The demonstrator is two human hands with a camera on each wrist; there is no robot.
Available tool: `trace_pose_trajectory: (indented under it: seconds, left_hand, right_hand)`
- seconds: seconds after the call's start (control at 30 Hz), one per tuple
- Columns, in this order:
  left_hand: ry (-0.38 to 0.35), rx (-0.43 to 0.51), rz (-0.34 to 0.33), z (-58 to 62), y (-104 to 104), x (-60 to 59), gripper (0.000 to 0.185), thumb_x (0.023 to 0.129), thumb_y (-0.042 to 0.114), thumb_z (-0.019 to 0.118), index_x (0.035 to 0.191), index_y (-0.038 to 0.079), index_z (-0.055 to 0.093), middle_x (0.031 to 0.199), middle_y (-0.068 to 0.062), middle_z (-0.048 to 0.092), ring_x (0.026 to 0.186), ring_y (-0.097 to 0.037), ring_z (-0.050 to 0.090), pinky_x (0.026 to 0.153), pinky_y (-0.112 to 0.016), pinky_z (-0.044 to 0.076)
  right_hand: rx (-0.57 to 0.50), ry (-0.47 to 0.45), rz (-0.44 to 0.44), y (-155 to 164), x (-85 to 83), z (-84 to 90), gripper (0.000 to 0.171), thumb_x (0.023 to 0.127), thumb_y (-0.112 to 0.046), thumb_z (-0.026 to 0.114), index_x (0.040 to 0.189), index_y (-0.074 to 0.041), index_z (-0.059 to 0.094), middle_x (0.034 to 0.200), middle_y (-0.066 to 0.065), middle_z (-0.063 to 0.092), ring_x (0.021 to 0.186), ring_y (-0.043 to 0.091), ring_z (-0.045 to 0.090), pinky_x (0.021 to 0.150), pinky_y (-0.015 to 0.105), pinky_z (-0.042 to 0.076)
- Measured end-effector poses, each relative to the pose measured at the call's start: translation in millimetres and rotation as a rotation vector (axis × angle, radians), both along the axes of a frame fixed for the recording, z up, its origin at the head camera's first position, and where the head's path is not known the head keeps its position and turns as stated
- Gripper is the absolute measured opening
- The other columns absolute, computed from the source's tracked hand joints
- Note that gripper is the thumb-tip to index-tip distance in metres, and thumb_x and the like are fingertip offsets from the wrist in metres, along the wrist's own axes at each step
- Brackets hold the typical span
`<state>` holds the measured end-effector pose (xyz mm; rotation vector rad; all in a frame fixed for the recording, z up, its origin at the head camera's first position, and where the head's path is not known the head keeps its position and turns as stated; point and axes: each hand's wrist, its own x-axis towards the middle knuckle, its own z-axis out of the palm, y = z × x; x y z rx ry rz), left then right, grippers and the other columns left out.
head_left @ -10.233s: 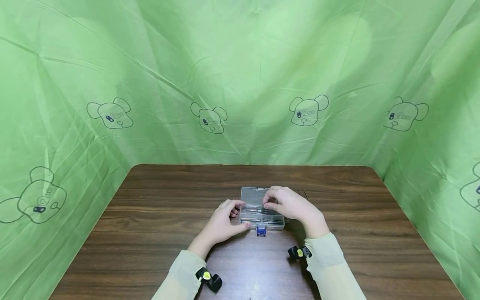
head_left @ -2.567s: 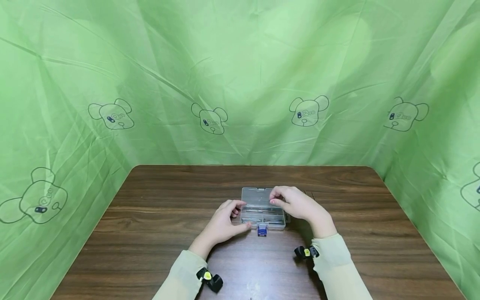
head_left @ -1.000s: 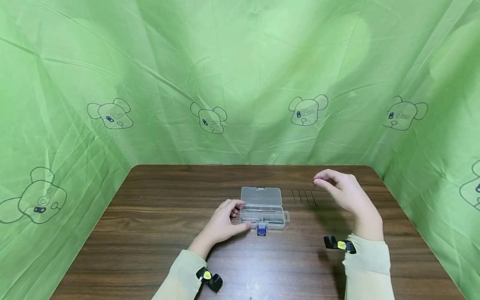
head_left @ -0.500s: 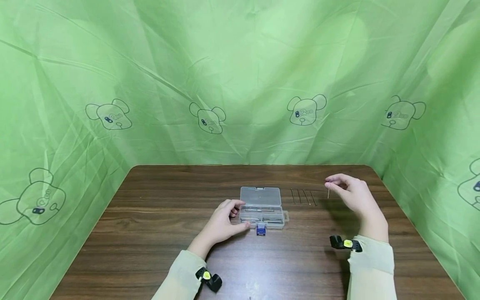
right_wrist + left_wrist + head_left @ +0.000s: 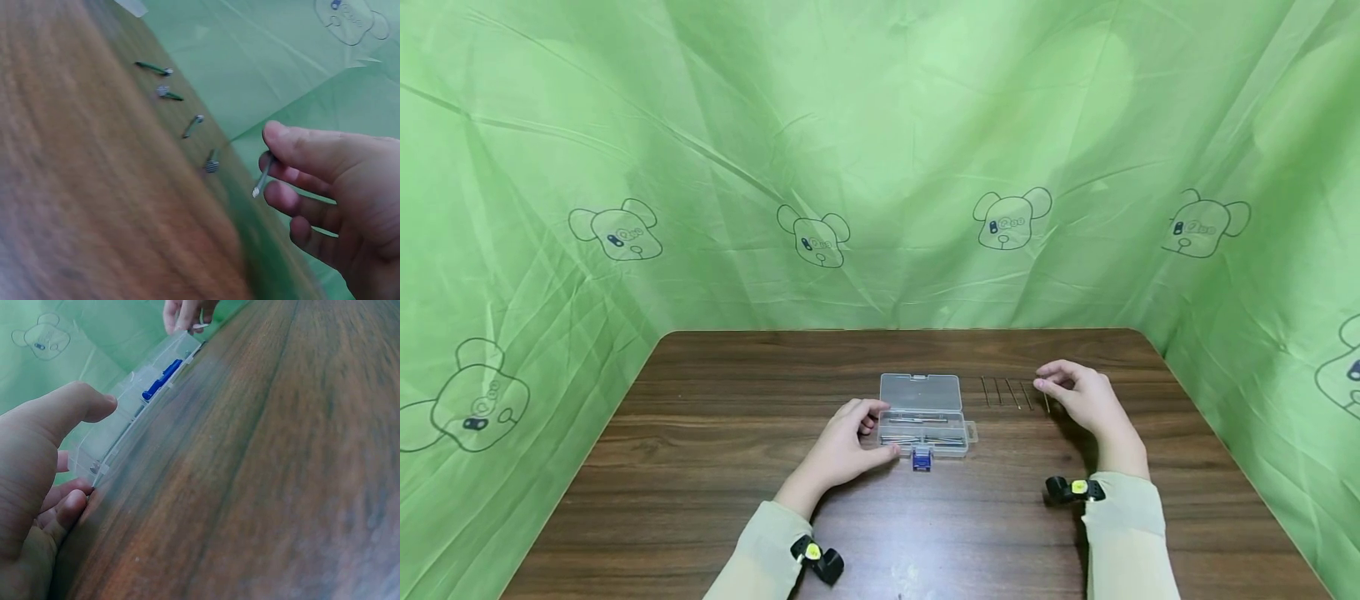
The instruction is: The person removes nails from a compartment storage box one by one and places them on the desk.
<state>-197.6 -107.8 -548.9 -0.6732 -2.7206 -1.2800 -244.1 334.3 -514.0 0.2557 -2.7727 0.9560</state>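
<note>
A clear plastic box (image 5: 922,414) with its lid open lies mid-table and holds several nails; it has a blue latch (image 5: 922,459) at the front. My left hand (image 5: 850,437) grips the box's left end (image 5: 103,447) with thumb and fingers. My right hand (image 5: 1075,395) hovers to the right of the box and pinches a thin nail (image 5: 263,176) just above the wood. Left of that hand, several nails (image 5: 1007,392) lie in a row on the table (image 5: 184,100).
The brown wooden table (image 5: 715,467) is enclosed on three sides by a green cloth (image 5: 880,167) printed with bear faces. Black and yellow wrist mounts (image 5: 816,558) sit on both sleeves.
My right hand left the box pinching a nail, swung right past the row of nails, and now has dropped toward the table beside that row. The left hand stays on the box.
</note>
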Motion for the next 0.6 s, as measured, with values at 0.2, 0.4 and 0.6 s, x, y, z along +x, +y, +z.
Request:
trace_pose_trajectory:
  seconds: [0.2,0.4,0.6]
  left_hand:
    - [0.004,-0.004,-0.006,-1.4,-0.1,-0.9,0.066,0.084,0.042,0.094,0.14,0.017,0.069,0.111,0.007,0.061,0.098,-0.009,0.059,0.092,-0.033,0.053]
    - [0.003,-0.004,-0.005,-1.6,0.2,-0.6,0.066,0.084,0.042,0.094,0.14,0.017,0.069,0.111,0.008,0.061,0.098,-0.009,0.059,0.092,-0.033,0.053]
    - [-0.002,-0.002,0.0,0.2,0.1,-0.5,0.066,0.084,0.041,0.094,0.14,0.016,0.069,0.111,0.007,0.062,0.098,-0.01,0.059,0.091,-0.033,0.053]
  right_hand:
    - [0.005,-0.01,-0.056,-4.1,-3.2,-7.0,0.018,0.104,-0.023,0.078,0.113,-0.008,0.079,0.095,0.005,0.081,0.087,0.02,0.074,0.084,0.045,0.054]
    - [0.008,-0.037,-0.084,-8.8,-4.5,-9.5,0.019,0.104,-0.022,0.078,0.114,-0.006,0.078,0.094,0.007,0.08,0.092,0.03,0.075,0.085,0.05,0.054]
    - [0.009,-0.044,-0.106,-10.9,-8.9,-15.2,0.027,0.103,-0.025,0.079,0.116,-0.002,0.077,0.09,0.005,0.078,0.088,0.026,0.073,0.084,0.048,0.054]
